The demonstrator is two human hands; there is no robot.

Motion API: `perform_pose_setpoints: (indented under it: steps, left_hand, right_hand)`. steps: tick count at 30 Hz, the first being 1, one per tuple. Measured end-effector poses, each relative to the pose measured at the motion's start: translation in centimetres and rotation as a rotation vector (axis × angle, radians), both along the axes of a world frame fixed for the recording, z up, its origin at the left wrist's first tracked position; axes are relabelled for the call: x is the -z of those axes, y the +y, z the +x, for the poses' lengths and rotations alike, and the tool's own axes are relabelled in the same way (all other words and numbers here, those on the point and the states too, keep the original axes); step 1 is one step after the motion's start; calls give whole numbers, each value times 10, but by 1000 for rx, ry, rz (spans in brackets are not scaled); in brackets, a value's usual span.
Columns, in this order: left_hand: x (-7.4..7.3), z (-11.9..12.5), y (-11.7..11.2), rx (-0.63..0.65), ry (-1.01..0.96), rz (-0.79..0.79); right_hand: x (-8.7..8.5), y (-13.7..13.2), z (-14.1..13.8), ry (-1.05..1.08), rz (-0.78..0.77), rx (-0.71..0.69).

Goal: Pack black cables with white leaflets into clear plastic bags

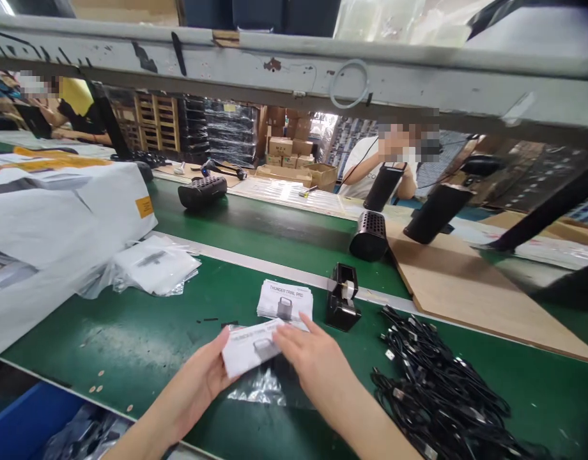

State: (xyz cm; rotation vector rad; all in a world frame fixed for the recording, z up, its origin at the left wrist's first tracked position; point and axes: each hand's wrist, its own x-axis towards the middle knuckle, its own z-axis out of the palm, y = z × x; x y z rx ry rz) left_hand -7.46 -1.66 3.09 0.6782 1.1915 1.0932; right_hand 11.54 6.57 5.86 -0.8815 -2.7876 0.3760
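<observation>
A white printed instruction booklet [246, 358] is tilted between my two hands above the green work surface. My left hand [205, 370] grips its left edge, thumb at the upper corner. On the other side my right hand [317, 358] has its fingers across the right end. Whether it is one booklet or several together, I cannot tell. Just behind lies a stack of booklets [280, 296], the top one reading "Thunder Trail Pro" or similar. Beneath my hands a clear plastic bag [260, 390] lies flat. To the right of the stack stands a black tape dispenser [342, 306].
A heap of black cables [433, 377] covers the right. At left lie clear bags [153, 265] beside a large white sack [73, 243]. Black speaker-like units [369, 236] sit on the green belt, near a wooden board [476, 287]. Across it, a person [365, 163] handles another unit. An overhead beam [255, 70] crosses above.
</observation>
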Motion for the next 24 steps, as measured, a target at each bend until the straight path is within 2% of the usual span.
perform_pose_setpoints:
  steps: [1, 2, 5, 7, 9, 12, 16, 19, 24]
  left_hand:
    - [-3, 3, 3, -31, -65, -44]
    - [-5, 6, 6, -50, -122, -83]
    - [-8, 21, 12, -5, -158, -138]
    - [-9, 36, 15, 48, -139, -154]
    - [-7, 52, 18, 62, -123, -139]
    - [4, 74, 20, 42, 51, -26]
    - [20, 83, 21, 185, 619, 171]
    - [22, 80, 22, 278, 896, 219]
    - [16, 81, 30, 303, 1073, 169]
  right_hand:
    - [3, -11, 7, 104, -48, 27]
    - [6, -19, 15, 215, -115, 112]
    - [12, -32, 41, 493, -462, 497]
    - [13, -32, 58, 589, -753, 574]
    - [13, -31, 76, 636, -914, 569]
    - [14, -34, 105, 766, -887, 726]
    - [18, -47, 133, 914, -870, 927]
    - [24, -57, 135, 973, -879, 1002]
    - [36, -62, 125, 951, -908, 991]
